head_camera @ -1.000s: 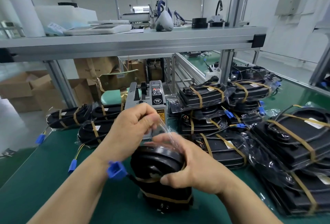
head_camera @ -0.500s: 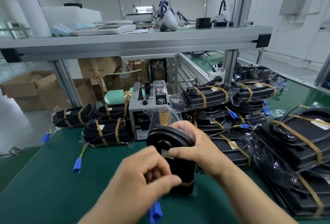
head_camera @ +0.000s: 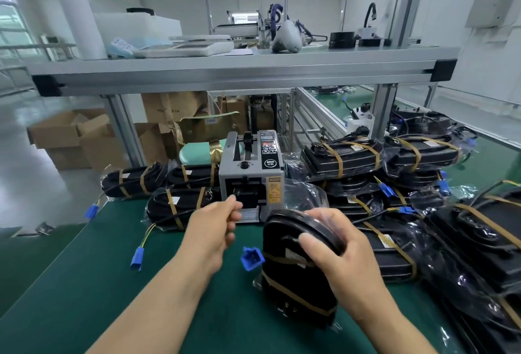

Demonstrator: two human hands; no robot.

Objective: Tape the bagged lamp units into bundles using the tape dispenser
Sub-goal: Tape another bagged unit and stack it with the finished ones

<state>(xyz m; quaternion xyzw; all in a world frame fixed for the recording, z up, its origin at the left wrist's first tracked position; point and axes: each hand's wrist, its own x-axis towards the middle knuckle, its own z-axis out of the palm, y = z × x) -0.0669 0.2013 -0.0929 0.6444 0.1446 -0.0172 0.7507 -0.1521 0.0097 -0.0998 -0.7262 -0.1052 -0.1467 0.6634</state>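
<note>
Gripping current lamp bundle (head_camera: 296,283) w/ R hand (head_camera: 338,257), fingers curled round it; L hand (head_camera: 215,229) at tape dispenser (head_camera: 251,173), can't tell if pinching tape. Taped bundles (head_camera: 346,156) piled L & R, this one prob nearly done.

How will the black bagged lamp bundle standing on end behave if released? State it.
Likely tippy: the black bagged lamp bundle stands on its narrow end on the green mat, steadied by the right hand. Probably slippery: a glossy clear plastic bag covers it. Probably stiff: tan tape bands bind it.

L hand (head_camera: 217,229) fwd, R hand (head_camera: 341,255) curled
</note>
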